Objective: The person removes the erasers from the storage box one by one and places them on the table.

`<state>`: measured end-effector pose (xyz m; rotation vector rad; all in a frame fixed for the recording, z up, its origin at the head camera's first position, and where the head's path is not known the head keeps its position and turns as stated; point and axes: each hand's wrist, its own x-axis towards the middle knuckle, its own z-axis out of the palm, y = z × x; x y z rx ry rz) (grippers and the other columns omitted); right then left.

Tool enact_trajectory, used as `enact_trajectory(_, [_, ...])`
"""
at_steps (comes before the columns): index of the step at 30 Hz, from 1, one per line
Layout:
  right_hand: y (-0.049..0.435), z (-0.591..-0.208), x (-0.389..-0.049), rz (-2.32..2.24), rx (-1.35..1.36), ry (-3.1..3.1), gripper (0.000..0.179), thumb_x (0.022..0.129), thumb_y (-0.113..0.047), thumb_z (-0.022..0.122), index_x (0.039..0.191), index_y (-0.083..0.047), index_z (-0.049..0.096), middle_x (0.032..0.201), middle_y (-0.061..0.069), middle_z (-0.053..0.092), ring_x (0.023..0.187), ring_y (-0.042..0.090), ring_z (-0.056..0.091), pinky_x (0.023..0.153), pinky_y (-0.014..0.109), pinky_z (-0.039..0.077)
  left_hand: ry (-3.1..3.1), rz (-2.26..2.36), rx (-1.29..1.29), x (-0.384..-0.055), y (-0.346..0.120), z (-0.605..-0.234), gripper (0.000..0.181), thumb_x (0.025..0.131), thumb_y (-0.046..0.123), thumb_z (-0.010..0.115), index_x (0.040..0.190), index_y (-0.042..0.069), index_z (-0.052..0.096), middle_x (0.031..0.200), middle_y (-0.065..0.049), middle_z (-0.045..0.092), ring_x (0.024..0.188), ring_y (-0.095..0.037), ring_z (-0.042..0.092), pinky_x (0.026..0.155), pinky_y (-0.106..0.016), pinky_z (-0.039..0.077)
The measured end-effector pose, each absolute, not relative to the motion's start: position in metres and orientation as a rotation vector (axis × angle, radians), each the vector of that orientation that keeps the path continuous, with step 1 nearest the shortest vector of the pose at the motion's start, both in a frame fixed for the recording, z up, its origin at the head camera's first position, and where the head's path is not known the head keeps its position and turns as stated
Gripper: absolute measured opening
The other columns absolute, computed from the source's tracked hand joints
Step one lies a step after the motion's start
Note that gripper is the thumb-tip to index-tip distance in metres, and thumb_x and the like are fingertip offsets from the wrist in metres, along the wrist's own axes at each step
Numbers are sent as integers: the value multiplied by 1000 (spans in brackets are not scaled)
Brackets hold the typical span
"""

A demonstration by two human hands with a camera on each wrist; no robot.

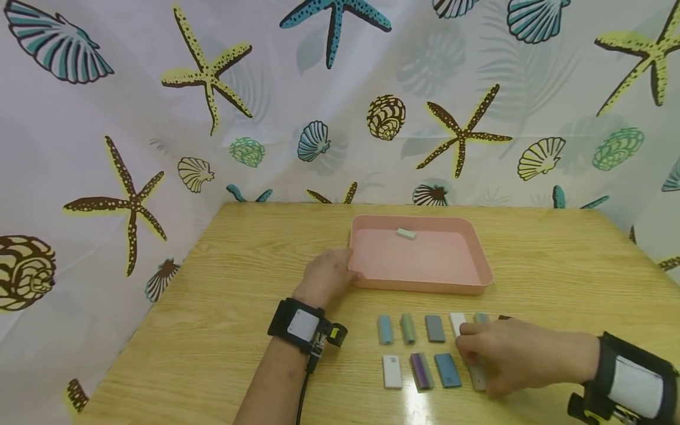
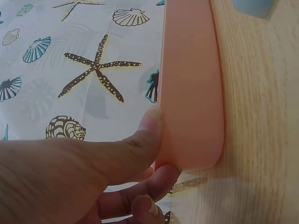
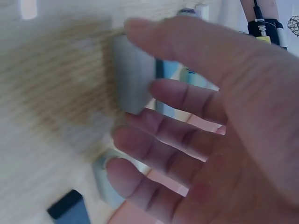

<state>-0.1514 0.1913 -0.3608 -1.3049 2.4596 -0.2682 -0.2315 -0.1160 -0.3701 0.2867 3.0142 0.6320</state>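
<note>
My left hand (image 1: pixel 329 273) grips the near left corner of a shallow pink tray (image 1: pixel 419 287). In the left wrist view, the thumb (image 2: pixel 150 128) lies at the tray's rim, with curled fingers by its corner. A small whitish block (image 1: pixel 406 234), like an eraser, lies inside the tray towards the back. Over the right end of two rows of similar blocks, my right hand (image 1: pixel 510 354) reaches down. It holds a pale grey-white block (image 3: pixel 134 74) by its ends, thumb at one and fingertips at the other. In the head view the hand partly covers that block (image 1: pixel 476 375).
Left of the right hand are a light blue block (image 1: pixel 385 329), a green one (image 1: pixel 408 328), a grey one (image 1: pixel 435 329), a white one (image 1: pixel 392 372), a purple-and-grey one (image 1: pixel 422 372) and a blue one (image 1: pixel 448 370). Patterned cloth (image 1: pixel 340 118) hangs behind the wooden table (image 1: pixel 255 248).
</note>
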Motion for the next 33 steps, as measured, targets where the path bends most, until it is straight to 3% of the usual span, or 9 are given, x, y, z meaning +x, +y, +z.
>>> enact_trajectory(11, [173, -332, -179, -323, -1362, 2469, 17, 82, -23, 68, 87, -27, 52, 83, -11, 49, 61, 4, 41, 53, 22, 38, 3016, 622, 296, -230, -120, -368, 33, 82, 30, 68, 106, 8, 59, 85, -1, 57, 72, -16, 50, 59, -28, 41])
enact_trajectory(21, [155, -334, -239, -321, -1560, 2794, 18, 78, -5, 67, 86, -16, 56, 82, -3, 53, 71, 11, 49, 60, 25, 45, 3007, 630, 273, -231, -119, -369, 30, 82, 30, 68, 101, 9, 59, 80, -1, 56, 68, -15, 49, 55, -27, 39])
enact_trajectory(27, [147, -341, -270, -332, -1509, 2925, 19, 75, -1, 68, 88, -10, 57, 87, 5, 57, 76, 17, 56, 63, 30, 47, 2990, 657, 252, -232, -117, -370, 31, 82, 30, 68, 103, 10, 58, 81, -1, 57, 68, -16, 49, 55, -28, 39])
enact_trajectory(33, [139, -346, -290, -279, -1366, 2977, 20, 77, 1, 63, 94, -6, 57, 90, 10, 57, 74, 18, 53, 61, 32, 46, 2984, 645, 246, -232, -117, -369, 34, 83, 30, 68, 108, 11, 58, 86, 0, 58, 71, -16, 50, 58, -29, 41])
